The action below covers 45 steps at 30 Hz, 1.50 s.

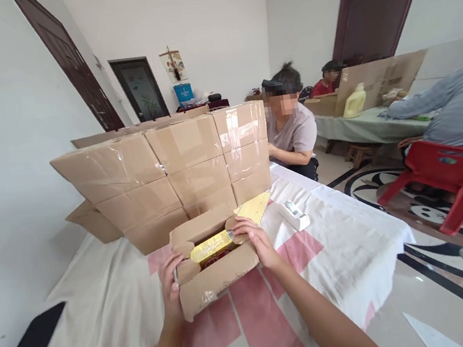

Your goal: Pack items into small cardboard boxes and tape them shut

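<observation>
Stack of taped cartons [178, 163] at 12 o'clock on the cloth-covered table [104, 306]. Small open cardboard box [215, 270] at centre, yellow packet [212, 247] inside. Box looks light, stiff-walled with floppy flaps; best gripped by its sides. Left hand [170, 282] cups the 9 o'clock wall, fingers curled. Right hand [257, 243] presses the 3 o'clock flap, fingers together, forearm extended. White carton [294, 214] at 2 o'clock.

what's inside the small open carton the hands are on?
Inside the small carton, a yellow packet with a barcode end shows between the flaps, something dark red beneath it. Flaps, left hand and right hand cover the rest.
</observation>
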Tool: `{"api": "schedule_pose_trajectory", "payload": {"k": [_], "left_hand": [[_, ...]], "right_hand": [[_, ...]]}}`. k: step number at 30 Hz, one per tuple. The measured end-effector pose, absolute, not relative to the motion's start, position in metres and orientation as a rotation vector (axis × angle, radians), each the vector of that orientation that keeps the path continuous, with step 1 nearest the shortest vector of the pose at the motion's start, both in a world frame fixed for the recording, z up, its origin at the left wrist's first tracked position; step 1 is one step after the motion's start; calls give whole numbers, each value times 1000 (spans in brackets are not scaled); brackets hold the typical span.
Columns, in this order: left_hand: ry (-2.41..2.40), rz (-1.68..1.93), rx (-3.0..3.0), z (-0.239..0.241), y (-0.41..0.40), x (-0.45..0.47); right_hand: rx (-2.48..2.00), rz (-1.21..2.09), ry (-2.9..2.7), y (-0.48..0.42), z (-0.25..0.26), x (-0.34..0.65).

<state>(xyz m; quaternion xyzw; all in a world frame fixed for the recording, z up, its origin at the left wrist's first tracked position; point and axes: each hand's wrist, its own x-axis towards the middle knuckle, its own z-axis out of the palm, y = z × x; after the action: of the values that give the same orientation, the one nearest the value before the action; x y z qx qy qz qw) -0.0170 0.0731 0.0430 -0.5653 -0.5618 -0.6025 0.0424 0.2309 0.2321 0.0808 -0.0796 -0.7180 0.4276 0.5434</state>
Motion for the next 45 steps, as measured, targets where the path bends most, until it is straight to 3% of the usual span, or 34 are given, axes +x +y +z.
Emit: {"api": "schedule_pose_trajectory", "payload": {"k": [11,18,25,31,38,45], "left_hand": [[-1593,-1878,-1592,32,71,3],[-1682,-2094,-1509,29,68,13],[-1512,-1646,-1919,37,55,-2],[-1535,-1557,-1987,39,55,-9],[-1621,-2328,-1275,38,73,25],[-1662,-2694,-1368,54,79,30]], "right_hand": [[-178,971,-1752,215,91,239],[-172,1009,-1750,220,92,242],[-170,1045,-1638,222,86,244],[-213,1075,-1574,223,80,242],[-256,1106,-1614,224,79,242],[-372,1249,-1603,222,76,243]]}}
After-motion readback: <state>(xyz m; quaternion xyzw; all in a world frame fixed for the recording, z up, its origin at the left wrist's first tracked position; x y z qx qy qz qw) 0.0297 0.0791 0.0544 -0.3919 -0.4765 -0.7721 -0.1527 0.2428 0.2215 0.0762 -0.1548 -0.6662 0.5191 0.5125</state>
